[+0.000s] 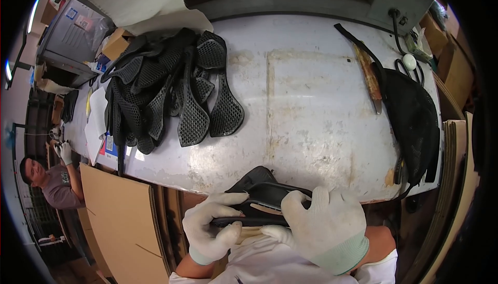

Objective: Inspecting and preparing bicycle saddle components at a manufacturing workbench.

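Close to my body, at the table's front edge, both gloved hands grip a black moulded piece (259,186) with a curved rim and an open middle. My left hand (213,224) has its fingers wrapped over the left end, thumb below. My right hand (324,222) closes round the right end with the thumb underneath. A narrow tan strip (265,209) shows between the piece's black edges. At the back left lies a heap of black honeycomb-patterned pieces (193,121), long and paddle-shaped, overlapping one another.
On the right of the white table (306,128) lie a black mesh pouch with straps (412,113) and a blade with a worn wooden handle (367,74). A grey machine (290,12) borders the back. Cardboard sheets (122,222) stand at left; a co-worker (59,183) is beyond.
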